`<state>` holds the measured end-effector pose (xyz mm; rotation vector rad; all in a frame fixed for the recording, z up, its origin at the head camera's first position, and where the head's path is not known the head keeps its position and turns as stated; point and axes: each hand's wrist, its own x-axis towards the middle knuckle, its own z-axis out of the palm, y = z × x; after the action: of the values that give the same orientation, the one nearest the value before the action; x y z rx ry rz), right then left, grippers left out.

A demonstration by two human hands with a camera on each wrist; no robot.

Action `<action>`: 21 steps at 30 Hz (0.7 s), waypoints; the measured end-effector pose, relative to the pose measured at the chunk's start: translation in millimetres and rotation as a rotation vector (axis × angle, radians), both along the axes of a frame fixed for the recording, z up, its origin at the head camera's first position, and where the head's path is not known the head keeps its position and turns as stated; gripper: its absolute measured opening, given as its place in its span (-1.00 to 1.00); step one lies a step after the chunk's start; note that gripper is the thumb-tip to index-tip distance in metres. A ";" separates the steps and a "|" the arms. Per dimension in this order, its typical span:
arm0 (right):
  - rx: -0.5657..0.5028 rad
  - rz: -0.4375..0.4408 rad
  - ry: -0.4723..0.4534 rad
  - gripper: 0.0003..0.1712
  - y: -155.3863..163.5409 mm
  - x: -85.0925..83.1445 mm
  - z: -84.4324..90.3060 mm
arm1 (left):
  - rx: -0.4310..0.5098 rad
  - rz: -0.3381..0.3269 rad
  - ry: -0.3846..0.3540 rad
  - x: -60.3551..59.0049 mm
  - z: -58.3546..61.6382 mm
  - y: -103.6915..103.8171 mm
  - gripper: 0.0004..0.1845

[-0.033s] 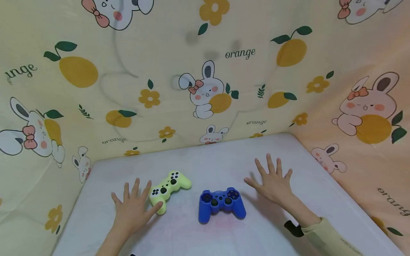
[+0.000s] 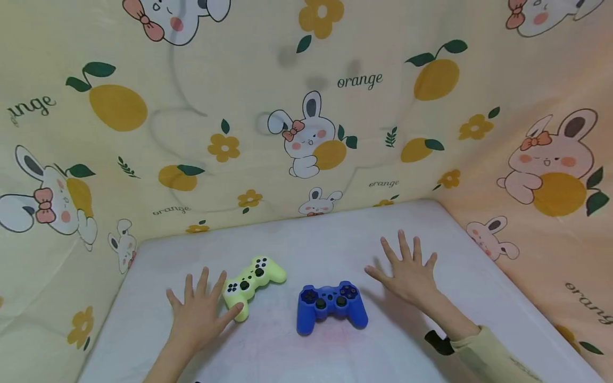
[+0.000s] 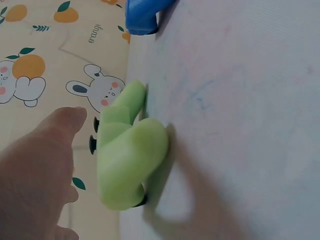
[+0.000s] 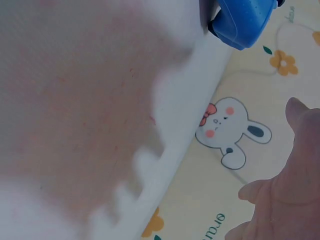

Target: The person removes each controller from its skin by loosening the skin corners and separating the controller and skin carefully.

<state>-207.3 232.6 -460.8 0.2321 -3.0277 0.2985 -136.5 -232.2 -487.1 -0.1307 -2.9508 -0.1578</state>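
Two game controllers lie on the white tabletop. The light green controller (image 2: 252, 280) sits at an angle, left of centre; the blue controller (image 2: 330, 299) is to its right, grips toward the person. My left hand (image 2: 193, 319), fingers spread, is just left of the green one, and its thumb overlaps that controller's near grip in the head view. In the left wrist view a gap shows between thumb (image 3: 55, 127) and green controller (image 3: 127, 155). Off to the right of the blue controller, my right hand (image 2: 411, 277) hovers with fingers spread, holding nothing, its shadow falling on the table.
The table (image 2: 268, 351) has faint pink stains near the blue controller. Cloth printed with rabbits and oranges (image 2: 230, 80) hangs behind the table and along both sides. A black strap-like piece (image 2: 439, 342) shows at the right wrist, beside a light sleeve (image 2: 488, 354).
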 end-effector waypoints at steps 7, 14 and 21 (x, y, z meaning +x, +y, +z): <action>0.001 0.010 0.006 0.17 1.5 -1.6 0.2 | -0.002 0.007 0.021 -1.6 -1.0 0.3 -0.01; -0.006 0.012 -0.020 0.17 3.3 1.4 -0.7 | -0.003 -0.003 0.018 -3.8 -0.8 1.7 0.00; -0.005 0.011 -0.015 0.17 1.5 3.6 1.7 | -0.014 0.003 0.003 -7.9 1.6 5.0 0.01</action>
<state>-203.8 234.0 -459.1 0.2478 -3.0414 0.3103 -144.5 -227.3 -485.5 -0.1277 -2.9494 -0.1360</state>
